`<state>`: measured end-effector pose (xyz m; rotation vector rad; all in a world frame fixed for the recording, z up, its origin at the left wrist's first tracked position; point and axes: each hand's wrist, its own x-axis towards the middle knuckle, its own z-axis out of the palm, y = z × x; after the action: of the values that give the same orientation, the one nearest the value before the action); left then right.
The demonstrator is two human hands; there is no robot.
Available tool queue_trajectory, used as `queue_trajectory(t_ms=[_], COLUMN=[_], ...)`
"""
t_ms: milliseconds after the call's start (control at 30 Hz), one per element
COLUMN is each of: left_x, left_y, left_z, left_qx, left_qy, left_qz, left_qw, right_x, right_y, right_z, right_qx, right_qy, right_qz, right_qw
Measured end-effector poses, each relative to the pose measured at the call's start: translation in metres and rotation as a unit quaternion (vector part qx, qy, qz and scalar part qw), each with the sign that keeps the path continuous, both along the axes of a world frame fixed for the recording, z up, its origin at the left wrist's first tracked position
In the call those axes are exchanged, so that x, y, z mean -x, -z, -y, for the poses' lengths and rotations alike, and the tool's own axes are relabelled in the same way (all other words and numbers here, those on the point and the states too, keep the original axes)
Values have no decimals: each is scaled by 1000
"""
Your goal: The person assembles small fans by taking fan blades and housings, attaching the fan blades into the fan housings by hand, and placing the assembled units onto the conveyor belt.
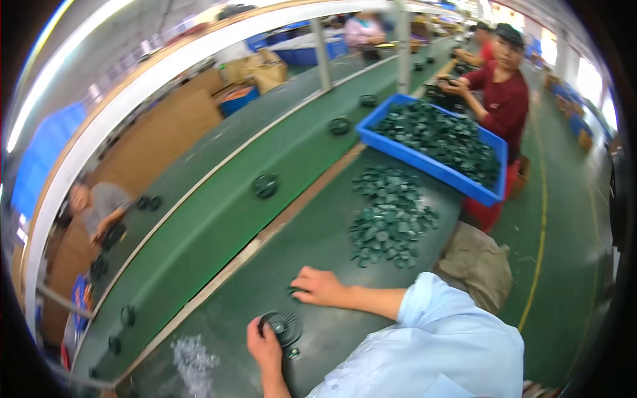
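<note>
My left hand (pixel 264 343) is closed on the edge of a round black ribbed plastic part (pixel 285 328), which rests on the dark green worktable (pixel 252 298). Just beyond it, my right hand (pixel 320 286) has its fingers bent over a small dark green piece (pixel 292 290) at the table surface. A tiny green-and-pale piece (pixel 292 353) lies beside the round part. Farther off to the right spreads a loose pile of small dark green plastic pieces (pixel 391 222). Left of my left hand is a heap of small clear pieces (pixel 194 361).
Along the table's far side runs a green conveyor belt (pixel 206 232) carrying round black parts (pixel 265 186). A blue tray (pixel 424 162) full of green pieces sits at the table's far right end. Co-workers stand beyond it (pixel 501 93) and across the belt (pixel 106 209). A metal post (pixel 403 53) rises beside the belt.
</note>
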<state>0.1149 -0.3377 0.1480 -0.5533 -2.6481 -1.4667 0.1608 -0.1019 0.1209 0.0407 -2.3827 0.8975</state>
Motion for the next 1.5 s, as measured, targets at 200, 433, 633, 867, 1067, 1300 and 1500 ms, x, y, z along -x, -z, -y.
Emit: queue_trajectory(t_ms=[200,433,633,867,1067,1300,1500], left_x=[-1,10,11,3,-13,-87,-171], left_y=[21,4,-2,-15,-125,-317,-349], left_z=[-20,-21,-23,-23,26,208,333], left_qx=[0,3,-16,-48,-316,-65,198], left_qy=[14,-12,-3,-48,-42,-133,-269], left_qz=[-57,-54,-40,-115,-138,-561,-513], left_qw=[998,998,999,991,938,815,791], right_x=[-9,10,9,0,16,6,-34], right_y=[-29,-29,-30,-33,-22,2,1], right_z=[-15,-17,-25,-22,-22,-41,-50], right_qx=[-26,84,86,86,58,42,64], right_qy=[-19,-56,-48,-40,-81,-61,20], right_qz=[-10,56,74,60,51,21,97], right_qw=[999,993,992,994,994,997,993])
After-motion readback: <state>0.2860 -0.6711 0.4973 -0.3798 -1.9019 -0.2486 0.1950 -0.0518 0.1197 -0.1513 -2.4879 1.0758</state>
